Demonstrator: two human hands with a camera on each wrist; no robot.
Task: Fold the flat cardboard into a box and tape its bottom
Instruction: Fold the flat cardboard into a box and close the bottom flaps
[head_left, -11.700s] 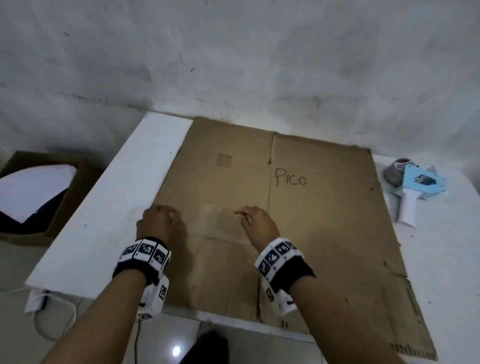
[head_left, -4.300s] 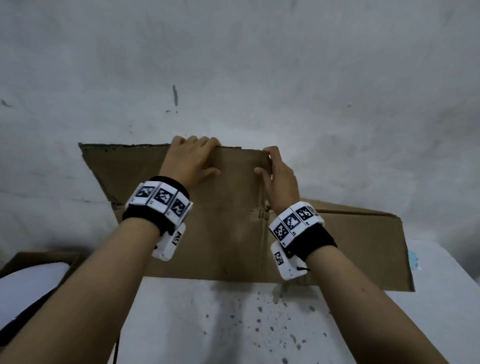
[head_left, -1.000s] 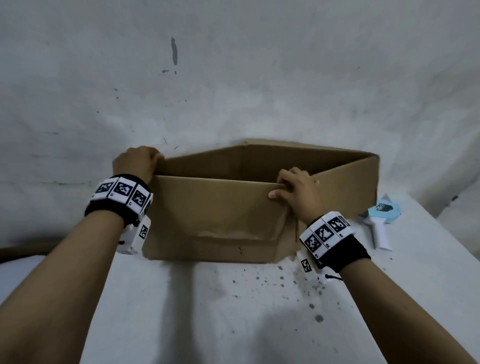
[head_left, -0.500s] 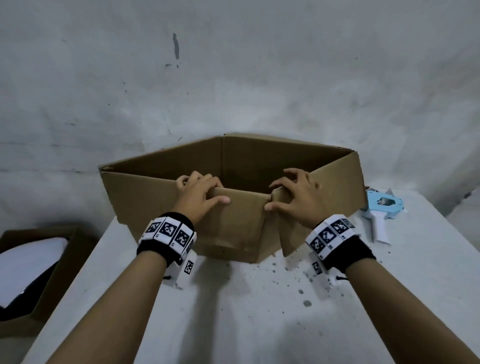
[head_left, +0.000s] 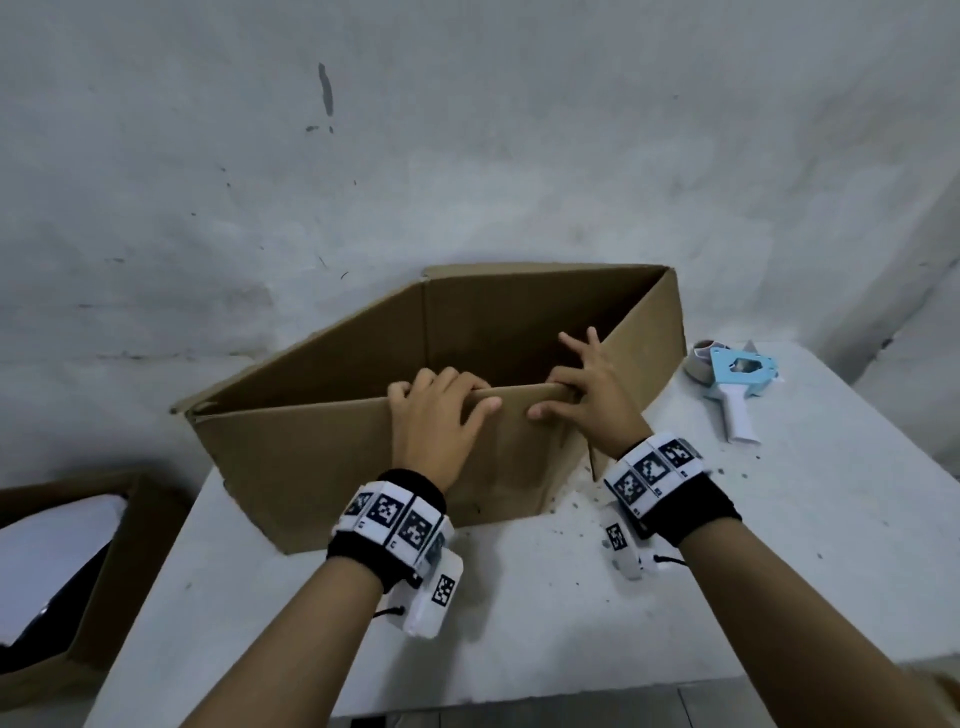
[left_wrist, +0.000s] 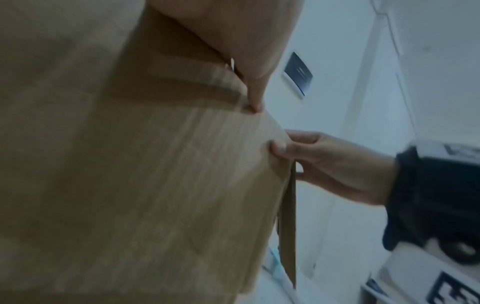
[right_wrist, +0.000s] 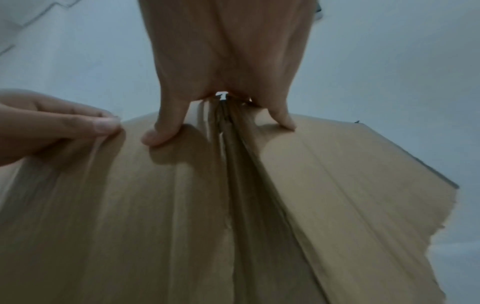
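Observation:
The brown cardboard box (head_left: 311, 457) stands opened into a skewed four-walled shell on the white table (head_left: 571, 623). My left hand (head_left: 441, 410) grips the top edge of the near wall, fingers hooked over it and thumb on the outside. My right hand (head_left: 582, 395) grips the same edge at the near right corner, thumb outside, some fingers spread over the opening. In the left wrist view the cardboard (left_wrist: 130, 185) fills the frame, and the right hand (left_wrist: 324, 164) holds its corner. In the right wrist view my thumb and a finger straddle the corner fold (right_wrist: 228, 164).
A blue and white tape dispenser (head_left: 737, 384) lies on the table to the right of the box. Another open cardboard box (head_left: 104, 571) with white and dark contents sits on the floor at the left. A grey wall stands close behind the table.
The box has opened wider and swung, its left end nearer now. My left hand slid right along the near wall's top edge, close to my right hand at the corner.

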